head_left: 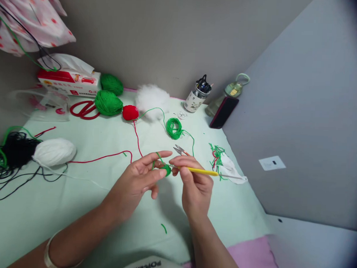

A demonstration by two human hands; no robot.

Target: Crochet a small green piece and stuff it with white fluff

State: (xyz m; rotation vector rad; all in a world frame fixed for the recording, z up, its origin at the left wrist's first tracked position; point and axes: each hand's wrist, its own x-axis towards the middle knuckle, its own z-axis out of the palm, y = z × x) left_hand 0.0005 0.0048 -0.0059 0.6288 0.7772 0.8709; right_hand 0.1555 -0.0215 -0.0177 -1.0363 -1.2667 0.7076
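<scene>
My left hand (142, 177) pinches a small green crocheted piece (166, 169) between thumb and fingers, with green yarn looped over its forefinger. My right hand (193, 181) grips a yellow-handled crochet hook (199, 170), whose metal tip is in the green piece. The green yarn runs back over the pale green tabletop (91, 201) to a loose green coil (173, 128). Small snips (180, 150) lie just beyond my fingers.
At the back are two green yarn balls (108, 102), a red ball (130, 112), white stuffing (152, 100), red scissors (84, 109), a tissue box (70, 83), a jar (195, 97), a phone (224, 112). White yarn (54, 151) and black yarn (15, 150) lie left. Yarn scraps (221, 161) lie right.
</scene>
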